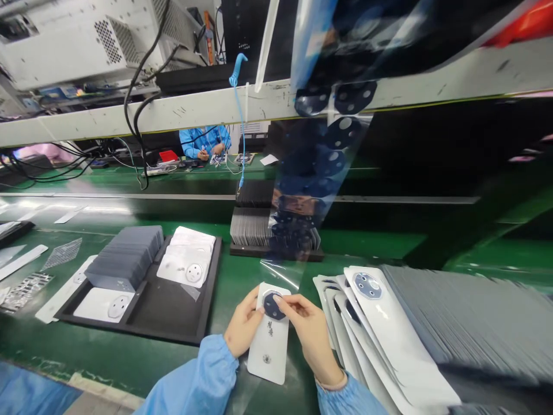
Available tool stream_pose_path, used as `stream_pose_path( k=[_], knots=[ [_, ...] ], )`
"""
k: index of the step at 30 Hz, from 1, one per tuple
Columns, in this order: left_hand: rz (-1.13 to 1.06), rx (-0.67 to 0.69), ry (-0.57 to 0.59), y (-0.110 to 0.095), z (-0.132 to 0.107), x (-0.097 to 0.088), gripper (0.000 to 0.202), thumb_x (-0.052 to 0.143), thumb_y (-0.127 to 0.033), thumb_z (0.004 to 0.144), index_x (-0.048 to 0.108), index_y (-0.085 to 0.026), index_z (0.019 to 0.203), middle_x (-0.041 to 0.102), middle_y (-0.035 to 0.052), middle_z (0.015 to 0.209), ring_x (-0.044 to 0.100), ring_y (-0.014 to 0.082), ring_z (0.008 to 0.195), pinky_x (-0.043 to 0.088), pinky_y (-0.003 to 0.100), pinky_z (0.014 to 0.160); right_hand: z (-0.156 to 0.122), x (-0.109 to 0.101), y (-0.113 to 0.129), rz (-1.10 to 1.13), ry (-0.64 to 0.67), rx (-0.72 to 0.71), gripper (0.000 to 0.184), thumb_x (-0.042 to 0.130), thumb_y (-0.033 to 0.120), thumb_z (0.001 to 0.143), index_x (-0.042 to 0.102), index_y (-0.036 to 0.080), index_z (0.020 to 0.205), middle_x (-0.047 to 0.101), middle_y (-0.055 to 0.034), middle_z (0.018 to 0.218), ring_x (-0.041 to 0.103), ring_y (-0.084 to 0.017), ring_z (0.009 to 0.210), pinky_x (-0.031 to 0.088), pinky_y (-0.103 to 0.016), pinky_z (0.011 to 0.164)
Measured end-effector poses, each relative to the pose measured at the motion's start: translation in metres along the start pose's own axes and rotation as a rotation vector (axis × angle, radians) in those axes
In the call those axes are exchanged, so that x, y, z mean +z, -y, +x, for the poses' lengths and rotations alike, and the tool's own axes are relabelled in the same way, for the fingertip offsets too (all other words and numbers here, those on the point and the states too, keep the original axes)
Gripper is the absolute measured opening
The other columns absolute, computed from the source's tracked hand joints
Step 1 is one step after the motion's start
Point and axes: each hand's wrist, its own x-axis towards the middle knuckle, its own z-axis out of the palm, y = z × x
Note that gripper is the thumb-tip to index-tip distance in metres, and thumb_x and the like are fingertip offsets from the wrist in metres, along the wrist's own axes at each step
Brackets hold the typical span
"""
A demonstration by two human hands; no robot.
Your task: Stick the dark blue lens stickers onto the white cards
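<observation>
A white phone back cover (268,357) lies tilted slightly in front of me, with small dark print in its middle and a round mark lower down. Near its top sits a dark round camera sticker (273,306) with lighter holes. My left hand (242,325) grips the cover's left edge, its thumb touching the side of the sticker. My right hand (311,331) closes on the upper right edge, a fingertip pressed onto the sticker. Above hangs a clear film strip (309,173) bearing several dark round stickers.
On the right, a fanned row of white back covers (401,340) leans beside a long grey stack (475,317). A black tray (173,311) at left holds grey pieces and white covers. Behind stands a rack of thin plates (250,230). A shelf beam (194,112) crosses above; a co-worker (205,141) sits beyond.
</observation>
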Motion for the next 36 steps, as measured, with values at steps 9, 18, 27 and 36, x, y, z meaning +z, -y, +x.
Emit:
stream_pose_path(
  k=[9,18,27,36],
  knots=[
    [-0.023,-0.033,0.004,-0.002,-0.001,0.002,0.075,0.068,-0.05,0.08,0.043,-0.019,0.143,0.068,0.013,0.116,0.067,0.0223,0.085,0.05,0.029,0.072,0.0,-0.003,-0.006,-0.016,-0.001,0.01,0.034,0.081,0.049,0.064,0.072,0.018,0.074,0.066,-0.0021,0.067,0.055,-0.017,0.063,0.045,-0.03,0.061],
    [-0.02,-0.032,-0.011,-0.003,-0.001,0.004,0.076,0.069,-0.049,0.079,0.043,-0.018,0.143,0.069,0.0124,0.115,0.067,0.0206,0.083,0.051,0.028,0.071,-0.001,-0.001,-0.003,-0.039,-0.018,-0.001,0.031,0.081,0.047,0.065,0.072,0.018,0.073,0.064,-0.0014,0.066,0.051,-0.015,0.062,0.043,-0.029,0.06],
    [-0.025,-0.026,0.01,-0.002,-0.002,0.003,0.07,0.068,-0.048,0.081,0.046,-0.018,0.141,0.069,0.0116,0.113,0.066,0.0174,0.078,0.05,0.025,0.067,-0.002,-0.002,-0.002,-0.035,-0.014,0.017,0.034,0.081,0.049,0.064,0.071,0.018,0.073,0.065,-0.0023,0.067,0.053,-0.017,0.063,0.043,-0.03,0.061],
    [-0.019,-0.017,0.011,0.001,-0.001,0.002,0.073,0.069,-0.05,0.079,0.046,-0.019,0.14,0.069,0.0114,0.114,0.066,0.0177,0.078,0.051,0.026,0.068,0.0,-0.003,-0.011,-0.038,-0.019,-0.012,0.032,0.081,0.048,0.065,0.072,0.018,0.074,0.066,-0.0023,0.067,0.052,-0.016,0.061,0.043,-0.029,0.058]
  ],
)
